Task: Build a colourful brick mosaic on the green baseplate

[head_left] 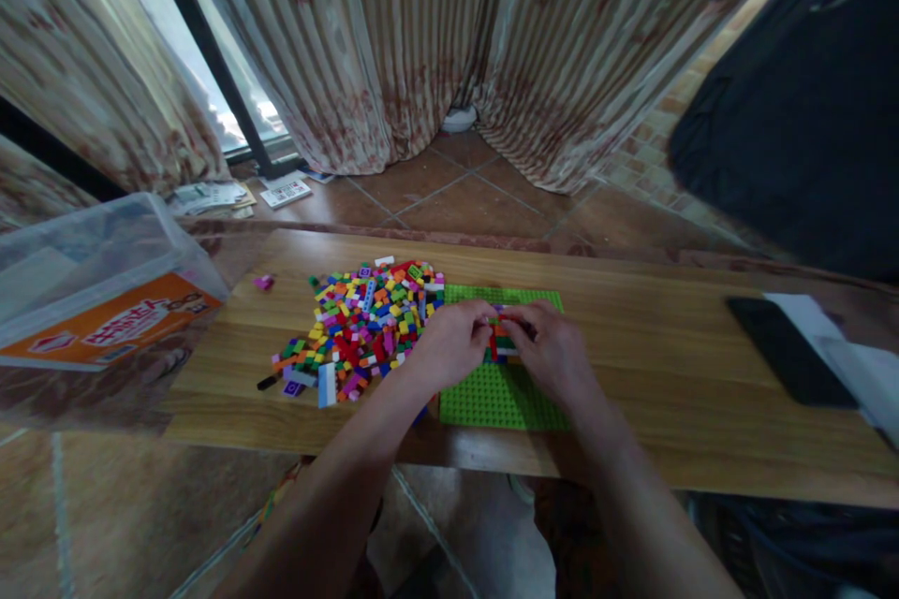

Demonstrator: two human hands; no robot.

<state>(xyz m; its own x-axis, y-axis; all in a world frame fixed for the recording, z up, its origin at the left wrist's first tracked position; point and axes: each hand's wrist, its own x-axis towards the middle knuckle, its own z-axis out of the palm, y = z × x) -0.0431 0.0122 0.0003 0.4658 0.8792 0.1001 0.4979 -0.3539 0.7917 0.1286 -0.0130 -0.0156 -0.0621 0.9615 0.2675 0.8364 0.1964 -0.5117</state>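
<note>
A green studded baseplate [502, 398] lies on the wooden table in front of me. On it stands a small build of toy bricks [493, 346], with red, blue, green and white pieces showing between my hands. My left hand [456, 342] is closed at the left side of the build, fingertips pinched against the bricks. From the right, my right hand [554, 346] reaches in with thumb and fingers bent around the upper part of the same build. My fingers hide much of it, and which single brick each hand grips is hard to see.
A heap of mixed loose bricks [372, 323] spreads left of the baseplate. A clear plastic box [105, 271] with an orange label stands beyond the left end of the table [653, 365]. A black phone-like slab [790, 351] and white papers [843, 346] lie at the right.
</note>
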